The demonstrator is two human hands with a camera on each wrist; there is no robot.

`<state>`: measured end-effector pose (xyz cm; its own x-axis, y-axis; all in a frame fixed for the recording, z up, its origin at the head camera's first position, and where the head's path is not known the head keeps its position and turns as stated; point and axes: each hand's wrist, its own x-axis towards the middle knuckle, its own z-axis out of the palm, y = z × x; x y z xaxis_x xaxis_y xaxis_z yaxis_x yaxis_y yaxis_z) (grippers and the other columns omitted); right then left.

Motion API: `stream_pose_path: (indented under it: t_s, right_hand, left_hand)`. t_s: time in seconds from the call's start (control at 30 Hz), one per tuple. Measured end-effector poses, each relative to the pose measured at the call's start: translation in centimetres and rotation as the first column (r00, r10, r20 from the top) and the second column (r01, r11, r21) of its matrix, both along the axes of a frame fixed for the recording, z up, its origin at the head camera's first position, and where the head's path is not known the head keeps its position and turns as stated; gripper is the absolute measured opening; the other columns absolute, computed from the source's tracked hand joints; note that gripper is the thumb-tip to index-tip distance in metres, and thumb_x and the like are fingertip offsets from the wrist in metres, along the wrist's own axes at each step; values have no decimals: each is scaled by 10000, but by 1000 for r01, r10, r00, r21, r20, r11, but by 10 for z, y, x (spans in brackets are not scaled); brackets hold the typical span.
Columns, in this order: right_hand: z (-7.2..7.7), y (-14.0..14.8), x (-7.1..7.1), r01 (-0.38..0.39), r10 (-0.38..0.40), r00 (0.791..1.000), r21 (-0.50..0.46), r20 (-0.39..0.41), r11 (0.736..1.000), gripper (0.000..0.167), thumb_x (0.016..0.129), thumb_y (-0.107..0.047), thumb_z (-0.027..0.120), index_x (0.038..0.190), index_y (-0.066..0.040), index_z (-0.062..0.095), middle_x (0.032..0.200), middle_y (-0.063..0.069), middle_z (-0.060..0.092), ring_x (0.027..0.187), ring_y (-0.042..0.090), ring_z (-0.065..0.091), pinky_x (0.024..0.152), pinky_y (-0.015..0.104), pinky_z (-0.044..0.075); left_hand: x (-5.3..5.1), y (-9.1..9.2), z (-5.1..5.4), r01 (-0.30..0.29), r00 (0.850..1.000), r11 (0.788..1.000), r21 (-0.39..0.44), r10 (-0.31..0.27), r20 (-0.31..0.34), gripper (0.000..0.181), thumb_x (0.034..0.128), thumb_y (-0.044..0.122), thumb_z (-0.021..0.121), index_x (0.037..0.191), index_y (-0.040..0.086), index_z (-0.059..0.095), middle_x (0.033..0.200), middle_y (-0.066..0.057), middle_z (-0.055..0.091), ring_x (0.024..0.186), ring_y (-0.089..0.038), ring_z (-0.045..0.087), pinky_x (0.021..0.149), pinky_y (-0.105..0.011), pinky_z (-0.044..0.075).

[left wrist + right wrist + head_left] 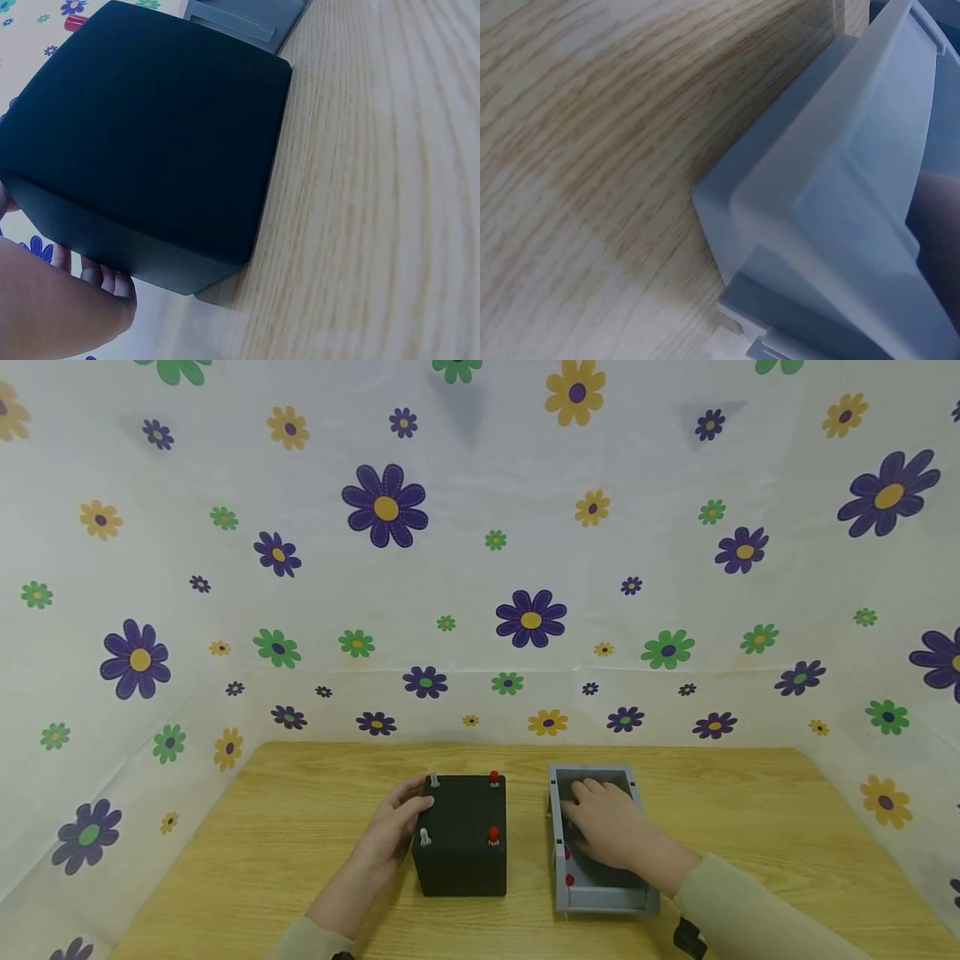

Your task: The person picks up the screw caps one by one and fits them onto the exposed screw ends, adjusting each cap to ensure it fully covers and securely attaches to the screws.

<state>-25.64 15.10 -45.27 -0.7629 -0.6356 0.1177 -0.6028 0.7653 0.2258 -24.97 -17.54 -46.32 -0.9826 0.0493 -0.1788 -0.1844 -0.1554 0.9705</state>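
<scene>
A black box [461, 818] stands on the table with a small metal toggle near each top corner. The two right-hand toggles wear red caps [493, 835]; the two left-hand toggles [425, 837] look bare grey. My left hand [390, 827] holds the box's left side, thumb over the top edge, fingers down the side. To the right is a grey bin [607, 900], and my right hand [603, 827] reaches inside it with fingers pointing down. Whether those fingertips pinch anything is hidden. Small red caps [570, 880] lie along the bin's left side.
Both box and bin rest on a wood-grain table [315, 810]. A flower-patterned white sheet [465, 577] hangs behind the table and along both sides. The bin's raised walls [832, 142] surround my right hand.
</scene>
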Motion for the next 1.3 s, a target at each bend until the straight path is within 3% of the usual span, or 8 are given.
stream_pose_path:
  t_s: [1.3]
  right_hand:
    - [-6,-6,-4,1,-1,1000,4,-8,1000,263,894,-271,852,1025,-63,757,1012,103,715,961,262,674,839,433,587]
  left_hand:
    - [-1,1,-2,-12,1000,1000,24,12,-12,552,974,40,588,1501,-47,448,1260,-26,577,984,-36,650,870,-176,551]
